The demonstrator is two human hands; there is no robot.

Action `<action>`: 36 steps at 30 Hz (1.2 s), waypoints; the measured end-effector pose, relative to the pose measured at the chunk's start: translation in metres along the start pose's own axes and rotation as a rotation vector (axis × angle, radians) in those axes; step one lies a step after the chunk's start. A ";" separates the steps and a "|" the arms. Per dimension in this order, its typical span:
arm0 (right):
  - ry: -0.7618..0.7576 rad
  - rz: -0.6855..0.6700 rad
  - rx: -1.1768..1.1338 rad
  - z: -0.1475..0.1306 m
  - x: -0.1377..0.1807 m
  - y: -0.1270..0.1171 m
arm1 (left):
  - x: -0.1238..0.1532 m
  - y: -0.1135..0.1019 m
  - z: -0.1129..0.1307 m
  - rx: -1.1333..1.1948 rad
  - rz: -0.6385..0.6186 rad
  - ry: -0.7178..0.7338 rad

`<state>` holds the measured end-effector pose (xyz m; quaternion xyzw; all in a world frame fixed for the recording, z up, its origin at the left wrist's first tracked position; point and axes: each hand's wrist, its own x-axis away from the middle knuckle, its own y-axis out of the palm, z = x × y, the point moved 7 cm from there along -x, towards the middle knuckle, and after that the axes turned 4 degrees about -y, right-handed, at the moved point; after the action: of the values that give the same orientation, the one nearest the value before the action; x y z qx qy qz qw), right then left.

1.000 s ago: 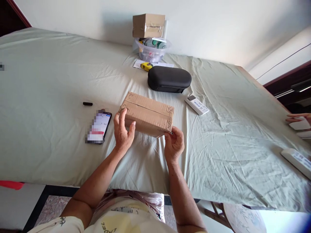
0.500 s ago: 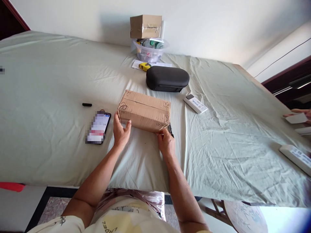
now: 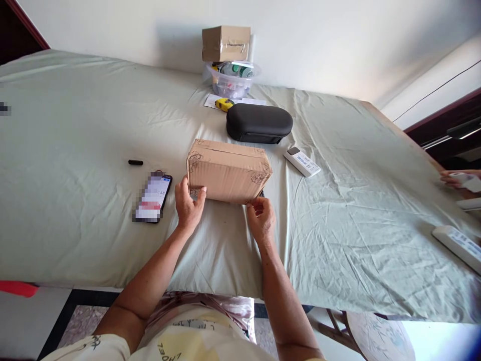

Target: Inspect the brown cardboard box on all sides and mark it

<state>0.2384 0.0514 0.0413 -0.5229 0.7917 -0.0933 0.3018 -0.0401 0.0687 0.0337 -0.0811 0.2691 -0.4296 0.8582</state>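
Observation:
A brown cardboard box (image 3: pixel 228 175) with scribbled black loops at its corners is tilted in front of me, its broad face turned toward me. At its lower left corner my left hand (image 3: pixel 190 204) grips it, thumb on the near face. My right hand (image 3: pixel 260 215) pinches the lower right corner between thumb and fingers. Just behind that hand a bit of a dark object (image 3: pixel 262 193) shows; most of it is hidden. Left of the box lie a phone (image 3: pixel 153 198) with a lit screen and a small black cap-like piece (image 3: pixel 136 162).
Behind the box sits a black case (image 3: pixel 259 123), beside a yellow tape measure (image 3: pixel 224 104). A plastic basin (image 3: pixel 231 86) stands by the wall near another carton (image 3: pixel 226 43). White devices (image 3: pixel 301 162) lie to the right. Another person's hand (image 3: pixel 453 179) holds something white at the far right.
The box has been tipped up so its front face shows more, and it has shifted slightly right. Both hands moved with it. The white thing in the other person's hand has turned.

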 end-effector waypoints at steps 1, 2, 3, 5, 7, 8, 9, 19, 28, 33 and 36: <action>0.005 -0.007 -0.012 0.000 0.000 0.001 | 0.001 0.001 0.002 0.011 -0.005 0.005; 0.014 -0.021 -0.024 0.001 0.001 0.003 | 0.003 0.002 0.003 0.024 -0.016 0.010; 0.024 -0.034 -0.035 0.002 0.001 0.004 | 0.004 0.003 0.005 0.037 -0.031 0.017; 0.043 -0.045 -0.052 0.003 0.002 0.005 | 0.007 0.007 0.008 0.053 -0.065 0.043; 0.052 -0.032 -0.062 0.003 0.001 0.004 | 0.009 0.009 0.011 0.046 -0.095 0.082; 0.052 -0.020 -0.065 0.003 0.001 0.002 | 0.010 0.010 0.013 0.035 -0.104 0.101; 0.049 -0.011 -0.069 0.002 0.001 0.001 | 0.010 0.010 0.015 0.020 -0.109 0.115; -0.017 0.148 0.148 -0.004 0.015 0.004 | 0.029 0.010 0.033 -0.219 -0.060 0.147; 0.021 0.159 0.026 0.001 0.010 -0.002 | 0.024 0.006 0.032 -0.111 -0.056 0.123; -0.008 0.177 -0.093 -0.005 0.006 -0.011 | 0.017 -0.006 0.038 -0.018 0.002 0.182; -0.044 0.168 -0.135 -0.012 0.007 -0.016 | 0.014 -0.013 0.039 0.021 0.048 0.200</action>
<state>0.2417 0.0365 0.0557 -0.4759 0.8303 -0.0024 0.2900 -0.0218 0.0463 0.0657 -0.0222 0.3507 -0.4176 0.8379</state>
